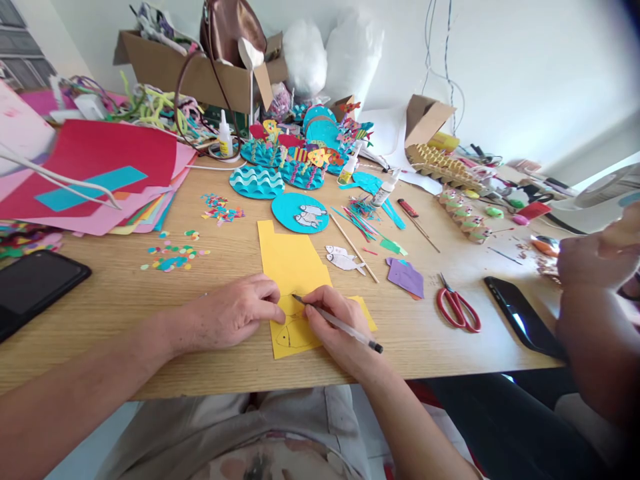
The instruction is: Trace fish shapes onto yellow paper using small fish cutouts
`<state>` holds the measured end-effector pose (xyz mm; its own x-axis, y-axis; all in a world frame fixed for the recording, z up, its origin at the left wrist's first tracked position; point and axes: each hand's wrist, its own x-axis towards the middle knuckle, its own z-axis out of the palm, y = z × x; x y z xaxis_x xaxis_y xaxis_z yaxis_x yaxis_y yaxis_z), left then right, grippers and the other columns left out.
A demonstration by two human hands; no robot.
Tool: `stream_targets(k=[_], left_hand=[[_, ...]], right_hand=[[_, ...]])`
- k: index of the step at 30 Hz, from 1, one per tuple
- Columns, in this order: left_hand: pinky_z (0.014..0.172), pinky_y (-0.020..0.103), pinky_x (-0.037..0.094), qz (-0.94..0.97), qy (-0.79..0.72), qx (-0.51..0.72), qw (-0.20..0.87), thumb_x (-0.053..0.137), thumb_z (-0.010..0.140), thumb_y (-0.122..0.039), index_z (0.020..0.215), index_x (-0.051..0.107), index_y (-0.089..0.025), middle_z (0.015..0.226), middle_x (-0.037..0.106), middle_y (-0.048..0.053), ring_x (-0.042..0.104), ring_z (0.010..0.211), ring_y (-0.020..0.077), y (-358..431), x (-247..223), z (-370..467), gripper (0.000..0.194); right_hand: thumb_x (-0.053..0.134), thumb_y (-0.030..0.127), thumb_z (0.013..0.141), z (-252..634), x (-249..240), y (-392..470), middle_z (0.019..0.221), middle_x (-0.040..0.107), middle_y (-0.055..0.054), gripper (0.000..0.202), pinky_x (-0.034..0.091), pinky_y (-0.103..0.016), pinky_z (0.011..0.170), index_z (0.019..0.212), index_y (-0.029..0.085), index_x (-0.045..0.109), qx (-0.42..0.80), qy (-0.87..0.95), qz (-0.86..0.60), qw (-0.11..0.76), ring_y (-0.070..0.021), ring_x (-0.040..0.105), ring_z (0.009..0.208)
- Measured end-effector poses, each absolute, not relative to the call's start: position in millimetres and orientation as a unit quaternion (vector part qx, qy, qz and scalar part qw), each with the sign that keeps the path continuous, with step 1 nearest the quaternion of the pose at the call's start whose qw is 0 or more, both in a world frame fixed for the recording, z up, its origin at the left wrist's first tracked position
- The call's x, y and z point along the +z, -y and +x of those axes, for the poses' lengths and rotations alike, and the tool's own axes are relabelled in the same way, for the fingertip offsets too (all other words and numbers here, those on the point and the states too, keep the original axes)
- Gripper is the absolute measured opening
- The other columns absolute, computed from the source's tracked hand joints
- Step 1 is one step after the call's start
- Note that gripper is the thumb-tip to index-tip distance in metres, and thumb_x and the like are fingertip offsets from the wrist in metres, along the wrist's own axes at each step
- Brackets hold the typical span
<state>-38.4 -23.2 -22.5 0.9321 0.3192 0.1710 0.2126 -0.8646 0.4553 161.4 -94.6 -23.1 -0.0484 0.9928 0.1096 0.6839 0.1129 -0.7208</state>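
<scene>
My right hand (335, 320) grips a pen (345, 326) with a clear barrel and a black end cap, its tip touching yellow paper (295, 257). On the lower part of that sheet a fish outline (295, 335) is drawn, with more lines above it partly covered by my fingers. My left hand (245, 310) rests at the sheet's left edge, fingers bent and apart, with the fingertips on the paper. Just beyond lie white paper fish (344, 260) and a wooden stick (354, 247). Two more fish cutouts rest on a blue disc (287, 212).
Red-handled scissors (457, 308) and a phone (523, 320) lie to the right, near another person's hand (597, 260). Another phone (43, 287) and confetti dots (175, 253) are at left. Glue bottles (386, 189), decorated blue pieces (257, 181) and a cardboard box (187, 73) stand farther back.
</scene>
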Motion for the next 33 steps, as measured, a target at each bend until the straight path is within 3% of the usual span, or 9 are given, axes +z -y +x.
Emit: stream_targets(k=[33], left_hand=[[0.075, 0.027, 0.037, 0.955, -0.141, 0.133, 0.224, 0.037, 0.082, -0.002, 0.095, 0.061, -0.022, 0.088, 0.048, 0.003, 0.046, 0.083, 0.0159, 23.3, -27.6, -39.0, 0.033]], right_hand=[[0.049, 0.016, 0.075, 163.0, -23.0, 94.1, 0.071, 0.063, 0.001, 0.010, 0.040, -0.022, 0.060, 0.080, 0.020, 0.057, 0.246, 0.670, -0.626, 0.314, -0.0116, 0.056, 0.064]])
